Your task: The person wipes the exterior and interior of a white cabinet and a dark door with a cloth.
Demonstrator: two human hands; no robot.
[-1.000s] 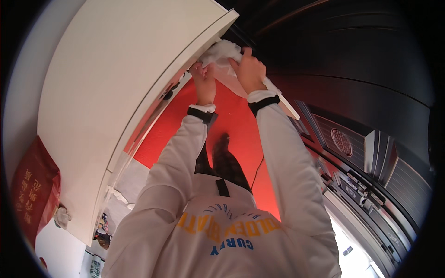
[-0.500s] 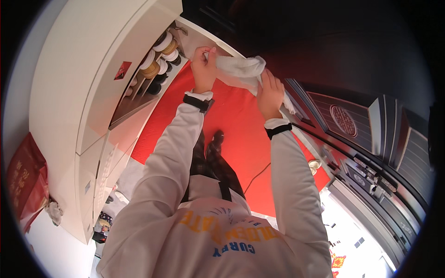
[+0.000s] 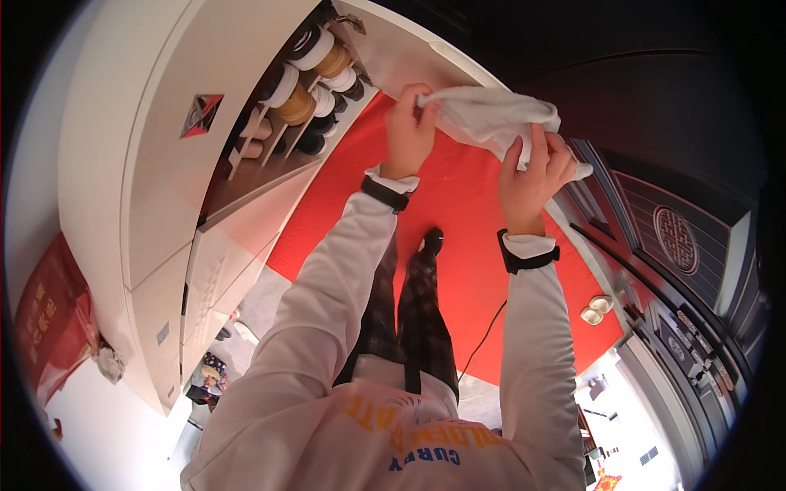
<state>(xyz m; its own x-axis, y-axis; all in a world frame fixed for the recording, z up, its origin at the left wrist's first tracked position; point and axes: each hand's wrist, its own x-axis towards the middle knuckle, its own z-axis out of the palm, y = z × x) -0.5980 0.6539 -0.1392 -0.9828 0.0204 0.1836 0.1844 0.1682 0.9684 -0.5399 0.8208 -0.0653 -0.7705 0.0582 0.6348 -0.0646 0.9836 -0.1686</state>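
While the left hand (image 3: 407,141) pinches the white cloth (image 3: 489,110), upper center of the frame, and the right hand (image 3: 532,182) touches its right end (closure indeterminable), the cloth appears lifted and partly spread, folds remaining.

We had one view, from the left camera on the person's head. We looked down past the white top (image 3: 360,442), which was very near, toward the red mat (image 3: 468,196) farther off. Our view was wide and round, with straight edges bent near its dark rim.
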